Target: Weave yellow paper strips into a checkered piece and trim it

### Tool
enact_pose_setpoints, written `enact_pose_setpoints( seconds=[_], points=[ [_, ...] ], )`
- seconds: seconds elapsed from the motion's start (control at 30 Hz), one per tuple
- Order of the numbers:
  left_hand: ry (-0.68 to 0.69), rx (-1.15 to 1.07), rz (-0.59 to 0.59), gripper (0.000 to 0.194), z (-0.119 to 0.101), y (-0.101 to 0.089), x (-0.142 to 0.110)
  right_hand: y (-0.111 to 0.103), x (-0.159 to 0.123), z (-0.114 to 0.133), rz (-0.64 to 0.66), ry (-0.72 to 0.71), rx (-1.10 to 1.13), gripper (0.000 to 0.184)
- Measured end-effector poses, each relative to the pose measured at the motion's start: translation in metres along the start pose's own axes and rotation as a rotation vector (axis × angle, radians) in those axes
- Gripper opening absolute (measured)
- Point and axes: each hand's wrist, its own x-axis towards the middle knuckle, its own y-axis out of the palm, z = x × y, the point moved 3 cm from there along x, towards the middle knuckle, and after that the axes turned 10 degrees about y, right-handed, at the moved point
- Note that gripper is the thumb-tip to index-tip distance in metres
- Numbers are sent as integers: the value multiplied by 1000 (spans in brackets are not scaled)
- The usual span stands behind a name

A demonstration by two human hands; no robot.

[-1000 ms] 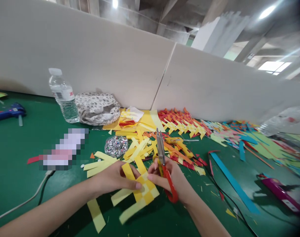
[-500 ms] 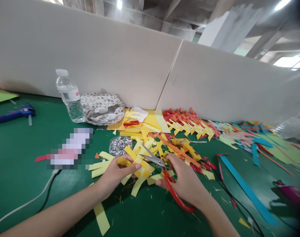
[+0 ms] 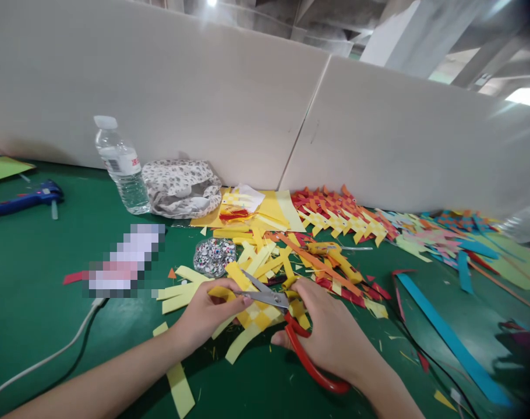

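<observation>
My left hand (image 3: 215, 311) pinches a woven yellow paper piece (image 3: 260, 317), checkered in light and deep yellow, with loose strip ends sticking out. In my right hand (image 3: 320, 323) are scissors (image 3: 311, 361) with red handles. Their blades are parted and point left across the upper part of the woven piece, close to my left fingertips. Whether a strip lies between the blades is hard to make out. Loose pale yellow paper strips (image 3: 180, 387) lie around both hands.
Behind my hands are a bag of googly eyes (image 3: 213, 256), a yellow glue gun (image 3: 335, 259) and woven paper fish (image 3: 335, 221). A water bottle (image 3: 123, 169) and a patterned cloth bag (image 3: 182, 186) stand by the partition (image 3: 204, 93). A blue glue gun (image 3: 29, 198) lies left; a blue strip (image 3: 452, 337) right.
The scissors have swung flatter and now reach over the woven piece, nearer my left fingers. The woven piece has tilted slightly. The camera view has shifted a little.
</observation>
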Motion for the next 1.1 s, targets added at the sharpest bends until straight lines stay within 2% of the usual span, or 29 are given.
enact_pose_setpoints(
  seconds=[0.1,0.3,0.47,0.6,1.1],
  points=[
    [4,27,14,21,0,0,-1,1,0,0,7,-5,27,61],
    [-13,66,28,23,0,0,-2,2,-2,0,1,2,61,45],
    [47,126,-9,19,-1,-2,-2,2,-1,2,17,25,63,47],
    [78,151,-26,19,-2,-3,-2,3,-1,4,9,26,56,41],
    [72,134,-2,21,-3,-5,-1,1,-1,11,-28,-17,144,34]
  ],
)
